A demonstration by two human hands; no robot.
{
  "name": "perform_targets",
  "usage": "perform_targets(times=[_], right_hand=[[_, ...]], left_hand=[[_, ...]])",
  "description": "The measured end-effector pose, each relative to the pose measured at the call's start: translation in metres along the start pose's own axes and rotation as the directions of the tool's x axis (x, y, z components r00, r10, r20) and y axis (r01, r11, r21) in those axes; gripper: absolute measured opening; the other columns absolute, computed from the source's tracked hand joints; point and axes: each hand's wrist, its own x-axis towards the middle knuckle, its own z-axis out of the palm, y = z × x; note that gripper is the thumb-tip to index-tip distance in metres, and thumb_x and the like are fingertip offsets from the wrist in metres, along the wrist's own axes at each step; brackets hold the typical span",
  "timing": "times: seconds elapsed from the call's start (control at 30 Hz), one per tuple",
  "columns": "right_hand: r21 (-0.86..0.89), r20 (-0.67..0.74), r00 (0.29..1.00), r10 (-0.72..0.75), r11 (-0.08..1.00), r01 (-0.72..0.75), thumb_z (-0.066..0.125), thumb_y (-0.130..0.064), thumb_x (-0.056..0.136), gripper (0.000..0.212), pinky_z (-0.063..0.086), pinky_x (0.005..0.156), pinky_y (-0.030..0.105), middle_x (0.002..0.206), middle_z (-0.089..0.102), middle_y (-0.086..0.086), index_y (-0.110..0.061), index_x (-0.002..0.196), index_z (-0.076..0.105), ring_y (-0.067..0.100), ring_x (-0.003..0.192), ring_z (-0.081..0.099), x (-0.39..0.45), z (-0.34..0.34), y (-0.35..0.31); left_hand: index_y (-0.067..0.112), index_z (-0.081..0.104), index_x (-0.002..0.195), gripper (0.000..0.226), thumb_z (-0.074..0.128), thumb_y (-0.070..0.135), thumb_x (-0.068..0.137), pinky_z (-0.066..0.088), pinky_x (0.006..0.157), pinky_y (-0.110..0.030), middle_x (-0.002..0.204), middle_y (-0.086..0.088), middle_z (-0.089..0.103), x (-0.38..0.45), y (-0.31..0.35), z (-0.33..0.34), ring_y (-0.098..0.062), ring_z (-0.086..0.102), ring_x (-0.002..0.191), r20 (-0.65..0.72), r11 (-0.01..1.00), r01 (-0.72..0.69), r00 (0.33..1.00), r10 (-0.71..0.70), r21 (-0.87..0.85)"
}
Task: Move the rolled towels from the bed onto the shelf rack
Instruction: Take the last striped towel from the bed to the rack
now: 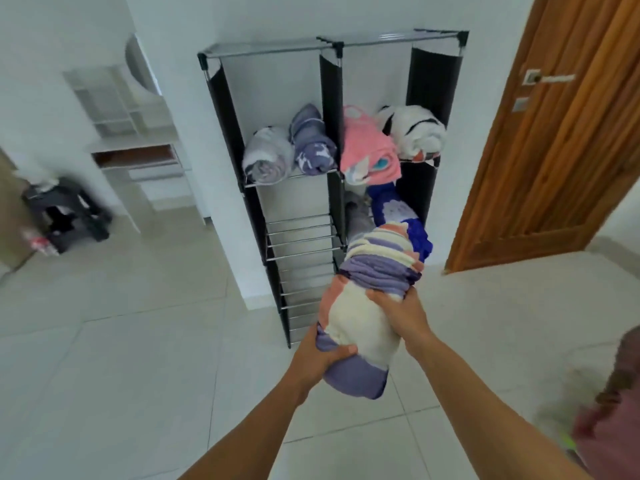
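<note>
The person's left hand point(323, 355) and right hand point(398, 311) both clasp a rolled striped towel point(367, 306), held out in front of the black shelf rack point(332, 109). Its far end hides part of the blue towel point(412, 223) and grey towel point(360, 216) on the rack's lower right shelf. Four more rolls sit above. At the frame's right edge, something pink point(609, 427) is blurred and cut off. No writing is legible.

We see white walls point(180, 15), pale tiled floor point(121, 341), wooden door point(554, 133) right, white shelving point(114, 105) left, dark stool point(65, 213).
</note>
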Motion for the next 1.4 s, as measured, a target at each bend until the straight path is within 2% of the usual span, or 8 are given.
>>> perform_targets(times=[0.27,0.4,0.6,0.77,0.97,1.13,1.27,1.4], right_hand=[[-0.182,0.277,0.958,0.070,0.983,-0.019,0.077,-0.034,0.077,0.085,0.038,0.094,0.031,0.144,0.048,0.008,-0.016,0.146,0.031,0.030,0.128,0.048,0.130,0.054,-0.034],[-0.254,0.312,0.946,0.085,0.967,-0.004,0.077,-0.027,0.079,0.084,0.037,0.087,0.028,0.142,0.047,0.009,-0.017,0.146,0.027,0.030,0.126,0.049,0.177,0.091,-0.046],[-0.384,0.356,0.924,0.136,0.923,0.012,0.077,-0.028,0.078,0.098,0.035,0.105,0.034,0.152,0.036,0.009,-0.015,0.151,0.015,0.029,0.136,0.039,0.263,0.144,-0.045],[-0.406,0.315,0.939,0.140,0.914,0.000,0.078,-0.025,0.077,0.098,0.033,0.111,0.033,0.153,0.036,0.010,-0.009,0.152,0.015,0.027,0.138,0.039,0.340,0.186,-0.048],[-0.516,0.310,0.943,0.124,0.855,0.057,0.064,-0.027,0.089,0.081,0.027,0.110,0.026,0.157,0.029,0.012,-0.004,0.151,0.018,0.027,0.142,0.033,0.401,0.233,-0.044],[-0.568,0.314,0.940,0.134,0.820,0.073,0.046,-0.025,0.099,0.063,0.023,0.112,0.027,0.160,0.023,0.013,-0.008,0.152,0.017,0.027,0.145,0.027,0.429,0.250,-0.034],[-0.643,0.347,0.920,0.180,0.760,0.094,0.039,-0.019,0.100,0.059,0.019,0.115,0.026,0.161,0.017,0.014,-0.008,0.153,0.015,0.026,0.147,0.022,0.432,0.247,-0.018],[-0.693,0.361,0.912,0.195,0.710,0.123,0.035,-0.011,0.100,0.055,0.016,0.115,0.023,0.161,0.014,0.014,-0.006,0.152,0.017,0.025,0.148,0.020,0.424,0.233,-0.007]], left_hand=[[0.031,0.050,0.127,0.073,0.083,0.029,0.062,0.052,0.099,-0.041,0.119,0.011,0.064,0.095,0.026,-0.016,-0.008,0.062,0.108,-0.083,0.995,0.020,0.996,-0.028,-0.096],[0.034,0.047,0.127,0.077,0.084,0.030,0.060,0.056,0.088,-0.034,0.116,0.014,0.063,0.149,0.034,-0.036,-0.009,0.062,0.106,-0.078,0.981,0.057,0.994,-0.073,-0.185],[0.036,0.058,0.106,0.051,0.079,0.017,0.063,0.057,0.078,-0.033,0.107,0.008,0.070,0.248,0.035,-0.065,-0.016,0.066,0.100,-0.039,0.930,0.154,0.984,-0.176,-0.333],[0.025,0.059,0.118,0.048,0.075,0.007,0.077,0.057,0.076,-0.034,0.111,0.000,0.071,0.341,0.044,-0.091,-0.019,0.067,0.099,-0.056,0.919,0.150,0.982,-0.183,-0.366],[0.019,0.060,0.120,0.053,0.079,0.013,0.071,0.054,0.093,-0.049,0.116,-0.007,0.070,0.416,0.041,-0.109,-0.027,0.066,0.108,-0.130,0.921,0.123,0.975,-0.182,-0.369],[0.022,0.055,0.119,0.049,0.077,0.017,0.076,0.059,0.061,-0.033,0.120,-0.010,0.067,0.453,0.048,-0.114,-0.023,0.068,0.094,-0.103,0.922,0.131,0.978,-0.180,-0.364],[0.028,0.041,0.134,0.059,0.067,0.009,0.085,0.054,0.063,-0.028,0.128,-0.003,0.059,0.461,0.047,-0.110,-0.019,0.060,0.105,0.026,0.905,0.246,0.967,-0.253,-0.346],[0.026,0.033,0.140,0.072,0.067,-0.001,0.081,0.056,0.052,-0.018,0.124,-0.001,0.057,0.461,0.047,-0.108,-0.011,0.061,0.094,0.050,0.937,0.242,0.970,-0.237,-0.250]])
